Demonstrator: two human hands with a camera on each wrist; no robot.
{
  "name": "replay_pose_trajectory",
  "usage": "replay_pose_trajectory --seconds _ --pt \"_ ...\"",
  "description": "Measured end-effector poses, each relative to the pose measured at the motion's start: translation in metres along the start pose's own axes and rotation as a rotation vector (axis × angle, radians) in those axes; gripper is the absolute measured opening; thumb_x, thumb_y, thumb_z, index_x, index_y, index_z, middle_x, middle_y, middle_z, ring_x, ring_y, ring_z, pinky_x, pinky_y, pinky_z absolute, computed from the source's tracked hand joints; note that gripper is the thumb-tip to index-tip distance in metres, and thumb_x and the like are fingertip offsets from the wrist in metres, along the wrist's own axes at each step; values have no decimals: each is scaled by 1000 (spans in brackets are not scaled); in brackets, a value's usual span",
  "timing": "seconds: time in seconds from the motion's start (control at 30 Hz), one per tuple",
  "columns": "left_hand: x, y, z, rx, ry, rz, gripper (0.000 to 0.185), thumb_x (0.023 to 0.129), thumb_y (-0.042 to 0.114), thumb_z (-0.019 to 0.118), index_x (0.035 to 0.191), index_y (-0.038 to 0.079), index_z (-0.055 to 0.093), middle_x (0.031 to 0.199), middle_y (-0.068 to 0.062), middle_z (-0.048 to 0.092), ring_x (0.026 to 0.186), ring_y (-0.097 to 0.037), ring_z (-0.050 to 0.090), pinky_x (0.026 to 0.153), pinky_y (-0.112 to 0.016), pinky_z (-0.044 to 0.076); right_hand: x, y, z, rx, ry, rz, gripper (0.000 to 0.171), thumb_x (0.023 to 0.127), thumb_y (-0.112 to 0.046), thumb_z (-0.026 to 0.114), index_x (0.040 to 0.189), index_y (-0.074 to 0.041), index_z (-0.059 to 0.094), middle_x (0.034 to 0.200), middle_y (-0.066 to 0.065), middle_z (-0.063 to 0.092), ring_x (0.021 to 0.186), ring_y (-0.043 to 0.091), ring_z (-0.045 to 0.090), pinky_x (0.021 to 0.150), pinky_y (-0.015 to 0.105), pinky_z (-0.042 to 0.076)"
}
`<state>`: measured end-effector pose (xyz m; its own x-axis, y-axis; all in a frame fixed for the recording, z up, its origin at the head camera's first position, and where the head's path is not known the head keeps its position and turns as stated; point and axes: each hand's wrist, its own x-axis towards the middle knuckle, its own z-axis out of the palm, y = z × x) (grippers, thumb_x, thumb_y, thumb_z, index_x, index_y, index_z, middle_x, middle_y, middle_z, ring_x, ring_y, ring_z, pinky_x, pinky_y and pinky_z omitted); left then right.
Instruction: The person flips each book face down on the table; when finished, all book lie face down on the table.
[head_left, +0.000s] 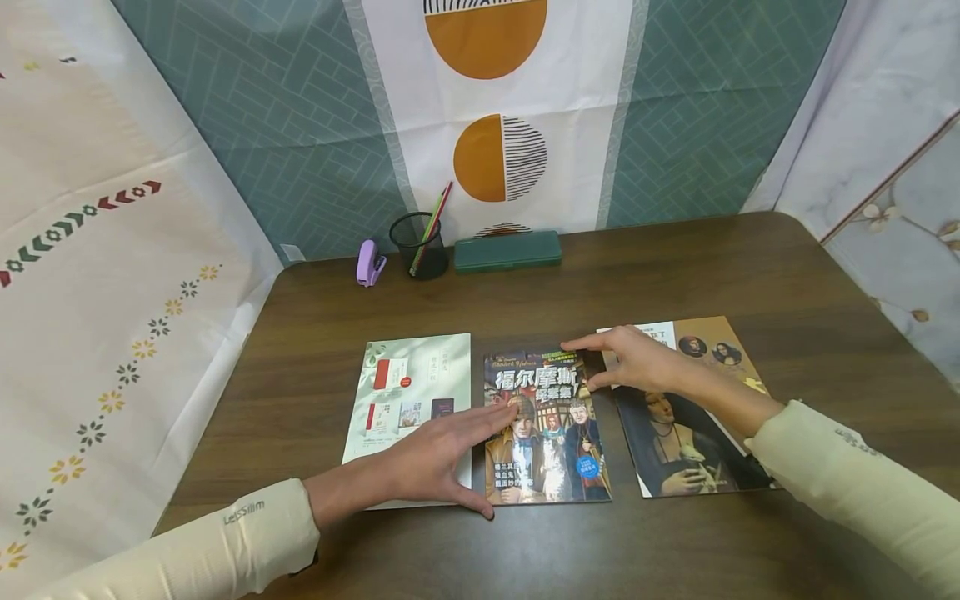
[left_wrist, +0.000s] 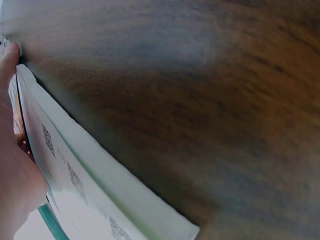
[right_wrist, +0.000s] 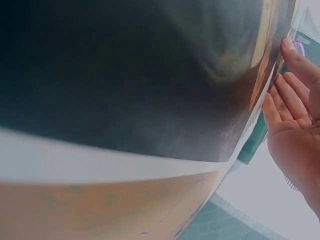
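Observation:
Three thin books lie side by side on the brown table (head_left: 540, 558). The middle one is a comic-style book (head_left: 551, 467) with large white Chinese characters and drawn figures. My left hand (head_left: 423, 458) reaches across the pale green book (head_left: 416, 358), its straight fingers over the middle cover and its thumb by the lower left corner. My right hand (head_left: 648, 358) is at the middle book's upper right corner, fingers extended, thumb at the right edge. Under that wrist lies the book with a portrait painting (head_left: 675, 458), partly covered. In the right wrist view, the right hand's fingers (right_wrist: 285, 100) look straight.
Along the back edge stand a purple stapler (head_left: 369, 263), a black mesh pen cup (head_left: 429, 260) with pencils, and a dark green case (head_left: 507, 252). Behind hangs a patterned curtain (head_left: 315, 125). Pale cloth (head_left: 97, 208) borders the table's left side.

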<state>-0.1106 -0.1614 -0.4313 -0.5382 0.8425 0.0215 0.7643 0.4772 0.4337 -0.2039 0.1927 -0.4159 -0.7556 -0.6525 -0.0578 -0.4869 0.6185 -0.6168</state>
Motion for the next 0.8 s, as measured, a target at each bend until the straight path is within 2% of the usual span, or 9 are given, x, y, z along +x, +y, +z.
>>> replay_pose_trajectory --seconds 0.07,0.13,0.2,0.4,0.5,0.6,0.7,0.77,0.8 --pt "0 0 0 3 -8 -6 126 78 70 84 171 14 20 177 -1 18 161 -21 22 119 -50 40 1 1 -1 -9 1 -7 67 86 -12 89 148 -7 63 142 20 66 56 14 49 68 34 48" --pt "0 1 -1 13 -20 -13 125 78 71 83 171 14 21 177 0 18 161 -19 21 120 -49 40 2 2 -1 -11 -2 -9 68 85 -12 89 147 -7 64 140 19 67 48 9 25 63 31 42" --pt "0 1 -1 25 -31 -21 124 79 72 82 171 15 22 177 1 19 161 -18 22 119 -49 40 2 1 -2 -18 -2 -16 68 84 -13 90 147 -6 64 138 19 68 48 5 22 62 30 41" --pt "2 5 -3 81 -40 -21 112 84 72 78 169 16 31 174 -1 27 159 -17 26 116 -47 44 1 1 -2 -32 0 -28 67 84 -13 90 146 -6 65 130 17 73 50 6 20 70 35 45" --pt "2 6 -4 96 -24 9 103 87 70 77 166 15 39 169 -2 37 154 -16 35 112 -43 49 1 2 -1 -21 0 -28 67 84 -12 90 146 -6 65 131 17 73 50 6 19 66 33 43" --pt "1 6 -4 121 29 85 92 89 66 77 159 12 51 160 -3 50 146 -16 48 106 -38 54 0 1 -1 -4 -3 -28 66 85 -12 89 146 -5 64 138 20 69 50 6 19 59 31 38" --pt "-1 5 -3 159 112 178 80 89 60 80 149 10 63 150 -3 61 137 -14 58 97 -33 58 0 2 -2 3 -10 -20 67 85 -11 89 147 -5 63 137 19 69 50 8 20 58 31 36" --pt "-1 3 -3 202 177 259 73 88 56 83 142 8 69 143 -4 67 130 -14 64 89 -30 61 1 2 -1 1 -14 -16 68 85 -11 89 148 -6 63 138 19 69 56 9 33 62 32 39" --pt "-1 2 -3 233 210 306 70 88 54 83 138 7 71 139 -5 70 126 -14 67 85 -29 62 1 2 -1 4 -20 -12 69 85 -11 89 148 -6 63 139 19 68 57 12 34 63 33 40"
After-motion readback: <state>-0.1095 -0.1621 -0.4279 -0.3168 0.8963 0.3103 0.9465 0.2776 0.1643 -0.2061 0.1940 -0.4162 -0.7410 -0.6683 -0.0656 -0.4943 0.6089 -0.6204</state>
